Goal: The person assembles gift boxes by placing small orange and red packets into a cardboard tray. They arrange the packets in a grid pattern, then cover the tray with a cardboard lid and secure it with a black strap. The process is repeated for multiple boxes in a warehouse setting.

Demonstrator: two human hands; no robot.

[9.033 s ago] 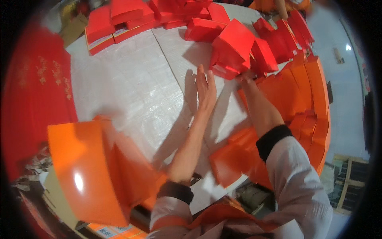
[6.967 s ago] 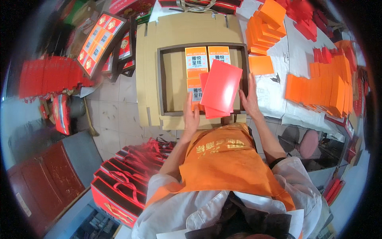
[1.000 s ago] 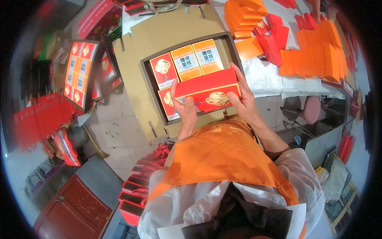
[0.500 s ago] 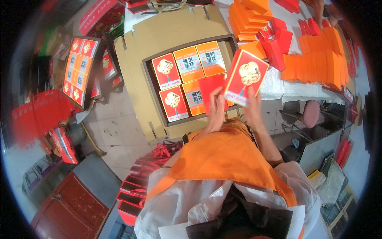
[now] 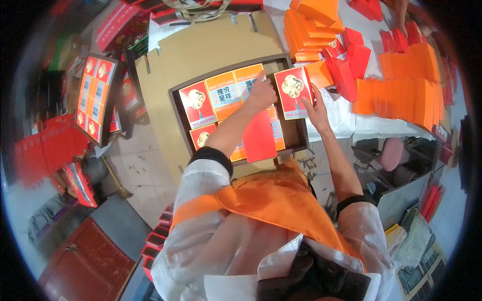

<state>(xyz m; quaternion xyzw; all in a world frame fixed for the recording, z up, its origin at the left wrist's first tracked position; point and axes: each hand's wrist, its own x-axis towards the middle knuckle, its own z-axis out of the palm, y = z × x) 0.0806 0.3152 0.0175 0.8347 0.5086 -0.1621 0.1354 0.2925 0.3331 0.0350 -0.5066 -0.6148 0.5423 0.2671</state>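
A dark-rimmed tray [image 5: 175, 108] holds red and orange printed boxes. My left hand [image 5: 261, 94] reaches across it, fingers curled at the right edge of the upper-row orange box [image 5: 247, 89]. Between that hand and the tray's right rim is a gap. My right hand [image 5: 315, 108] grips a red box with a gold flower picture [image 5: 292, 93] by its right side, above the tray's right rim. In the lower row, a plain red box [image 5: 259, 136] partly covers the orange ones. My left forearm hides part of the lower-left red box [image 5: 202, 135].
Beneath the tray lies brown cardboard [image 5: 155, 90]. Stacked orange boxes [image 5: 304, 37] and red boxes [image 5: 346, 65] stand at the back right, with more orange boxes [image 5: 396, 95] beyond. A filled tray [image 5: 95, 95] leans at the left. Another person's arm [image 5: 401, 15] shows at the far right.
My left hand has moved from the plain red box to the upper-row orange box, which sits farther left in the tray. The flower-printed red box has come lower and more upright in my right hand.
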